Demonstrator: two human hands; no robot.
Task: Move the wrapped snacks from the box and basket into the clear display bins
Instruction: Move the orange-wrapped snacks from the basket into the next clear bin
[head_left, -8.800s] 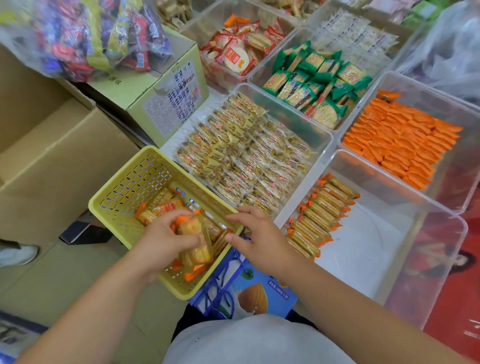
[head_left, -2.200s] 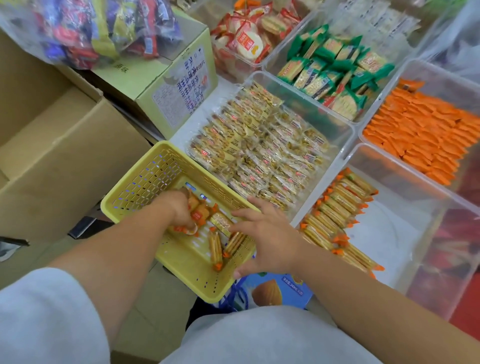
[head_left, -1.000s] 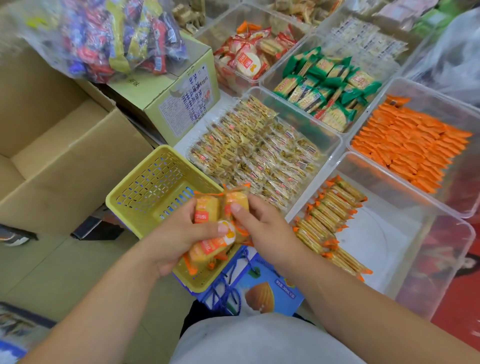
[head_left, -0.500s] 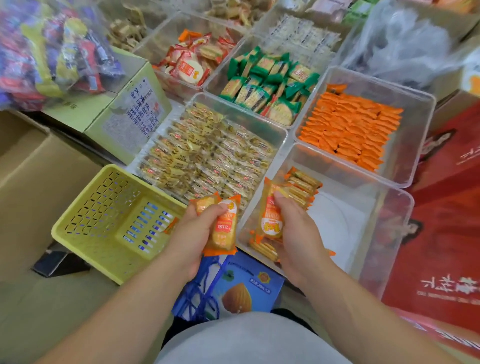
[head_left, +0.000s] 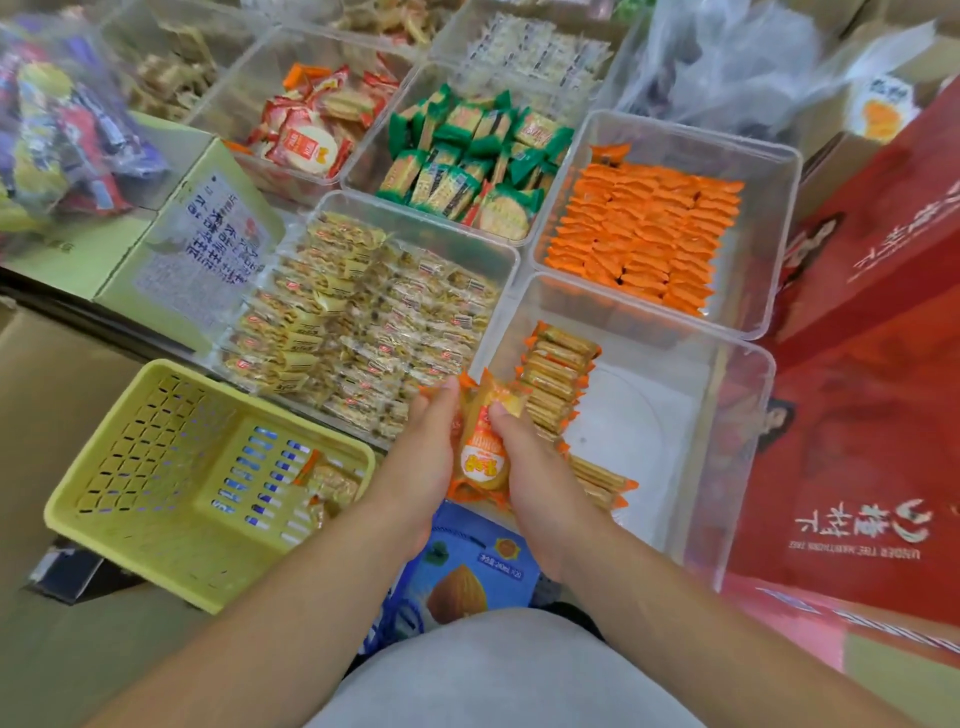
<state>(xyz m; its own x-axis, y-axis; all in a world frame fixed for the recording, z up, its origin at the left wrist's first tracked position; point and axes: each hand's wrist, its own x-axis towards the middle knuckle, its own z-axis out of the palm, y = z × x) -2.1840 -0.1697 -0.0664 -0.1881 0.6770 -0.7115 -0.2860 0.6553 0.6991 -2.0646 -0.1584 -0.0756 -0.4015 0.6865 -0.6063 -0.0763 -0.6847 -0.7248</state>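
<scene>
The yellow basket, near left, holds just a few packets. The left hand and right hand together grip orange-wrapped snacks at the near clear bin, which holds one standing row and looks mostly unfilled.

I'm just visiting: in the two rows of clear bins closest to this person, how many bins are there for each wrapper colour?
Orange wrappers: 2, the full orange bin and the part-filled nearest bin
Green wrappers: 1, the green-snack bin
Red wrappers: 1, the red-snack bin
Yellow wrappers: 1, the yellow-snack bin
Total: 5 bins
</scene>
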